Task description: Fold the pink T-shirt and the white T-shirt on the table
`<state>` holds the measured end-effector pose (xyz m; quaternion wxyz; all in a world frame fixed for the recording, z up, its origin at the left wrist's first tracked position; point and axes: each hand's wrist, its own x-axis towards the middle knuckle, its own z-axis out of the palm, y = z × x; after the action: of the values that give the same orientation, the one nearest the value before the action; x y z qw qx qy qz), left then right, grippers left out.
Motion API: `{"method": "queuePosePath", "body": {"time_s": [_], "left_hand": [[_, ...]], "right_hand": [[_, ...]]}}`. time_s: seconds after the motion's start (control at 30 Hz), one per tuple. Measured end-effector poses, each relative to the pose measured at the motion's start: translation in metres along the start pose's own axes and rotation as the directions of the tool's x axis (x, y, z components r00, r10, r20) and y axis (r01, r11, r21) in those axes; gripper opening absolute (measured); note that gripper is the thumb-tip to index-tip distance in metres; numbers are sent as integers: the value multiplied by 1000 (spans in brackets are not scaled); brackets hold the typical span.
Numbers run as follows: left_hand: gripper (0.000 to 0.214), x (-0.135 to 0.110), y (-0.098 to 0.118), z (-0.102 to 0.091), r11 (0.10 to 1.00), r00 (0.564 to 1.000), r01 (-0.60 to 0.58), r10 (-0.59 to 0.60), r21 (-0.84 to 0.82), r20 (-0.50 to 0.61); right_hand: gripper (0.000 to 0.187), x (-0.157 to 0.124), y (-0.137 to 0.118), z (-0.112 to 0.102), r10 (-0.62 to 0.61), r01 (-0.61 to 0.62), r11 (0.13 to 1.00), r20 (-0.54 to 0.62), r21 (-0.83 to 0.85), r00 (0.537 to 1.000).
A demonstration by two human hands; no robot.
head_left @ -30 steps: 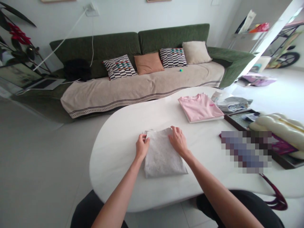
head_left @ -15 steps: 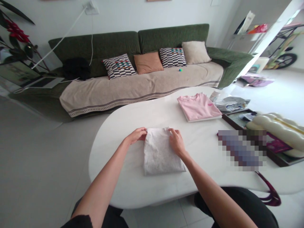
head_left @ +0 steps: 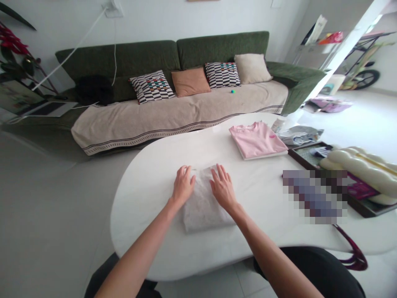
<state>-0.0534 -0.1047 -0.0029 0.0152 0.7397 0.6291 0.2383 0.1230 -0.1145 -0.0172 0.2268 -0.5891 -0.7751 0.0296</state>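
Note:
A light grey folded garment lies flat on the white table in front of me. My left hand rests on its upper left edge, fingers stretched out. On the upper right part of the cloth, my right hand lies flat with its fingers spread. Neither hand grips the fabric. Farther back to the right sits a neatly folded pink T-shirt, on top of something white and folded.
Right of the garment is a dark-rimmed tray holding a cream puffy object. A silvery plastic bag lies behind it. A blurred-out item with a dark red strap is nearer. Behind the table stands a green sofa with cushions.
Both hands have let go of the garment's far edge and now lie opened out on top of it. The view has shifted slightly.

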Motion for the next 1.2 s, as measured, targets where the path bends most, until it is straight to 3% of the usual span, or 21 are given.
{"method": "queuePosePath", "body": {"time_s": [0.07, 0.2, 0.43, 0.7, 0.83, 0.9, 1.03, 1.13, 1.2], "left_hand": [[46, -18, 13, 10, 996, 996, -79, 78, 28, 43], [55, -35, 19, 26, 995, 979, 35, -53, 92, 198], [58, -31, 19, 27, 995, 972, 84, -95, 60, 214], [59, -104, 38, 16, 997, 981, 54, -42, -58, 190], [59, -113, 44, -2, 976, 946, 166, -118, -139, 304], [54, -115, 44, -15, 947, 929, 228, -143, -225, 342], [44, -150, 46, -42, 791, 942, 316, -197, -524, 272], [42, -193, 55, -56, 545, 903, 430, -259, -720, 343], [40, -218, 61, -62, 368, 864, 484, -343, -793, 368]], "right_hand": [[52, -4, -5, 4, -41, 45, 998, 86, -50, 995], [58, -6, 0, 13, 31, -14, 998, 259, -65, 965], [60, -4, 1, 14, 65, -45, 996, 284, -78, 957], [61, -71, -13, -15, 36, -18, 998, 327, -59, 944], [64, -88, -27, -44, 15, 2, 999, 378, -45, 926], [72, -103, -36, -58, -69, 77, 997, 371, -8, 926], [94, -158, -52, -65, -272, 267, 961, 410, 71, 871], [77, -194, -60, -54, -232, 254, 967, 363, -13, 902], [67, -204, -64, -50, -188, 213, 976, 309, -48, 932]]}}
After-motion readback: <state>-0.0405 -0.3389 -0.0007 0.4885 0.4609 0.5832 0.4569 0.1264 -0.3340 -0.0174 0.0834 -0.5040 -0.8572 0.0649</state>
